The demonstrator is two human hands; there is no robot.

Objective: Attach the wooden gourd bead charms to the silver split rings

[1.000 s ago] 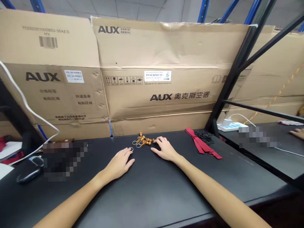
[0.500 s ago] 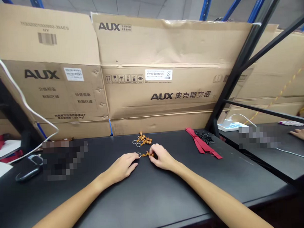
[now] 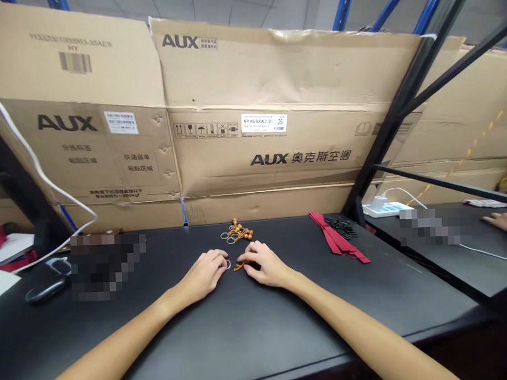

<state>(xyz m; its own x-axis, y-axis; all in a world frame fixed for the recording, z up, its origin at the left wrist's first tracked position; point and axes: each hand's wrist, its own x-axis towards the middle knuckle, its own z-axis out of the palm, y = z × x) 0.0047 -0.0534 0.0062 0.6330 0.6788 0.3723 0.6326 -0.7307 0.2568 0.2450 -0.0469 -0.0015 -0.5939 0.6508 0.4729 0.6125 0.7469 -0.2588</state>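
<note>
Over the black table (image 3: 225, 329), my left hand (image 3: 206, 273) is closed in a pinch on a metal key ring (image 3: 228, 264). My right hand (image 3: 263, 264) is closed around an orange cord charm (image 3: 238, 266), whose end sticks out past the fingertips toward the ring. A small gap shows between ring and cord; whether they are still joined, I cannot make out. Just behind both hands lies a small pile of keychains (image 3: 239, 233) with orange beads, cords and metal rings.
Red ribbon strips (image 3: 336, 237) and a heap of black cords (image 3: 342, 228) lie to the right. Cardboard sheets (image 3: 261, 178) stand along the back. A black metal frame post (image 3: 384, 135) rises at right. Another person's hand (image 3: 504, 221) rests at the far right.
Both hands have shifted slightly down. The ring now sits closer to my left fingers, with a gap between it and the cord. My right fingers cover the charm's beads.
</note>
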